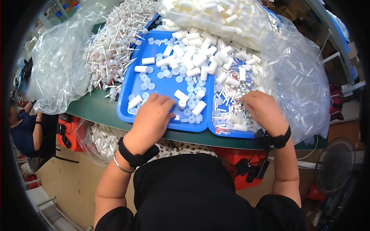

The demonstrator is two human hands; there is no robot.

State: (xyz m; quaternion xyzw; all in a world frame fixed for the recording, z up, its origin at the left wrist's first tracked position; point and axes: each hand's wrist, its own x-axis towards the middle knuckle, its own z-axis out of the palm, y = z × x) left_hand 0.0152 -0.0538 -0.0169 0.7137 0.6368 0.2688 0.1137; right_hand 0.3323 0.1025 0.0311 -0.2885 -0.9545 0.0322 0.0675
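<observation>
My left hand [152, 117] is over the front of a blue tray [125, 90], its fingers curled inward. Whatever it grips, if anything, is hidden. White foam-like cylinders [181, 95] and flat translucent discs [145, 86] lie around it, and one cylinder stands on end beside the fingers. My right hand [266, 111] is above a second blue tray [233, 133], thumb and fingers drawn together at a heap of thin white sticks [231, 92]. Anything in that pinch is too small to make out.
A heap of white sticks with discs on them [110, 46] lies at the left. Clear plastic bags [54, 65] flank the green table [88, 107]. A bag of white cylinders [216, 15] covers the back. A fan [335, 165] stands at right; another person [25, 129] sits far left.
</observation>
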